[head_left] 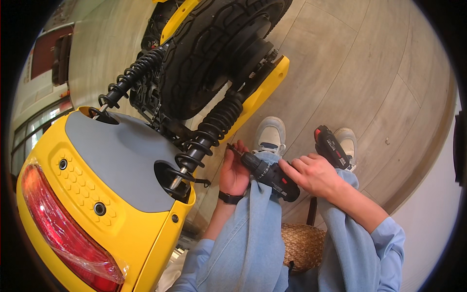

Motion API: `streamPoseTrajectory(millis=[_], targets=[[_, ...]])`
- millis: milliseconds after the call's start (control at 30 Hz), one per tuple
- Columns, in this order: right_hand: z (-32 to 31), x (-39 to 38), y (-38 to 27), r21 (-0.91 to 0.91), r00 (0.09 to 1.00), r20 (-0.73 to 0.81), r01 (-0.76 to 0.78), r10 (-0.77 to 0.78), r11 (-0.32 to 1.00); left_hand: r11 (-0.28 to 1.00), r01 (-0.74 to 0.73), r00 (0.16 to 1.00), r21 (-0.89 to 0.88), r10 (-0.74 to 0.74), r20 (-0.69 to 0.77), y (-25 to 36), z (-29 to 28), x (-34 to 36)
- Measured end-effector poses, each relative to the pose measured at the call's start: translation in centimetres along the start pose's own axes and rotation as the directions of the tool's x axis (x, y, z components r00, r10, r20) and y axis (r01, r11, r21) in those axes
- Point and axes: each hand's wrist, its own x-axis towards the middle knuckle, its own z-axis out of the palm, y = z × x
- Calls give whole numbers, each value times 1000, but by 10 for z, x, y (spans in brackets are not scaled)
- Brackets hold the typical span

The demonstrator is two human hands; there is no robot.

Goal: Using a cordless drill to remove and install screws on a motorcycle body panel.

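Note:
A black cordless drill (270,177) lies across the space above my knees, its chuck pointing to the upper left. My right hand (314,176) is closed round its handle, with the index finger stretched along the body. Past that hand, the battery pack (332,147) with red parts sticks out. My left hand (234,170), a dark band at its wrist, pinches a thin dark bit (234,150) at the chuck end. Just left of this hand stands a black coil-spring shock absorber (206,134) of a yellow vehicle (146,233).
A large black tyre (187,73) rises at the top, beside a yellow arm (265,95). A second shock absorber (131,78) is farther left. The red tail light (68,228) wears clear film. Beneath me is a woven seat (304,246); my shoes rest on wood-look floor (369,92).

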Motion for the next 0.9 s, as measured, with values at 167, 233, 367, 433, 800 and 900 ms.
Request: streamPoseTrajectory(millis=[167, 233, 367, 433, 800, 900], targets=[[1, -1, 0, -15, 1000, -14, 3, -3, 1000, 999, -12, 1000, 42, 12, -1, -1, 7, 0], [3, -2, -1, -46, 1000, -28, 2, -4, 999, 998, -11, 1000, 65, 11, 1, -1, 12, 2], [7, -1, -2, -19, 999, -47, -2, 1, 1000, 990, -52, 998, 128, 54, -9, -5, 21, 3], [6, 0, -2, -13, 999, -41, -21, 20, 1000, 992, -42, 999, 120, 44, -17, -8, 24, 5], [15, 1, -4, 19, 996, -75, -54, 55, 998, 980, -140, 990, 139, 143, -12, -8, 33, 3], [21, 2, -6, 30, 993, -82, -82, 84, 996, 986, -104, 995, 130, 105, -2, -8, 33, 0]])
